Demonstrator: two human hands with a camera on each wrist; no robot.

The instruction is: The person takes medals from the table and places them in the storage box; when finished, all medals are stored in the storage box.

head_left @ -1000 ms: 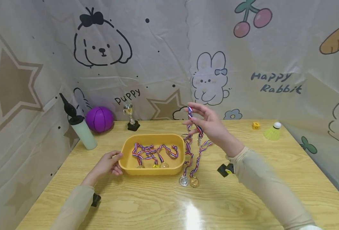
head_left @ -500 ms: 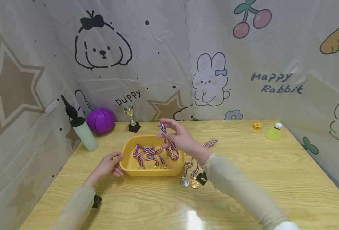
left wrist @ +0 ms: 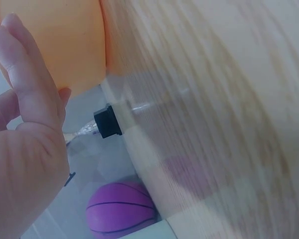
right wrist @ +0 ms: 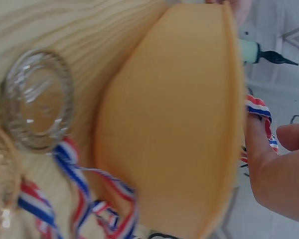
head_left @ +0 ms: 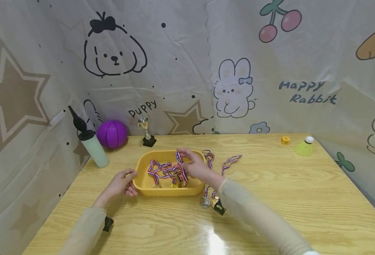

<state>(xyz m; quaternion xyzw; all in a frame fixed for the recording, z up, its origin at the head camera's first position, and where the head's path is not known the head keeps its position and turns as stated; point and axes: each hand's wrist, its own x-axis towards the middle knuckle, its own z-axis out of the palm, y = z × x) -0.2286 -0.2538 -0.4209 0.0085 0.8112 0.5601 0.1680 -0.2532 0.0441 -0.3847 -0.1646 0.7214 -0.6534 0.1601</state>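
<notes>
A yellow plastic bin (head_left: 168, 192) stands on the wooden table with several medals on striped ribbons (head_left: 155, 169) inside. My left hand (head_left: 122, 182) grips its left rim, thumb on top and fingers along the outer wall. My right hand (head_left: 198, 166) reaches in over the bin's right side and pinches a medal's red, white and blue ribbon (head_left: 180, 161), which hangs down among the others. In the right wrist view that ribbon (right wrist: 259, 107) loops over the fingers. Outside the bin's right end lie a silver medal (head_left: 205, 202) and a gold medal (head_left: 214, 202), partly covered by my wrist strap.
Behind the bin stands a small trophy cup (head_left: 146, 134). To the left are a purple ball (head_left: 112, 134) and a pale green hand pump (head_left: 95, 150). A yellow die (head_left: 285, 140) and a shuttlecock (head_left: 304, 146) sit at the back right. A printed curtain hangs behind the table.
My right hand has carried the medal left from beside the bin, then lowered it into the bin. My left hand has stayed on the rim.
</notes>
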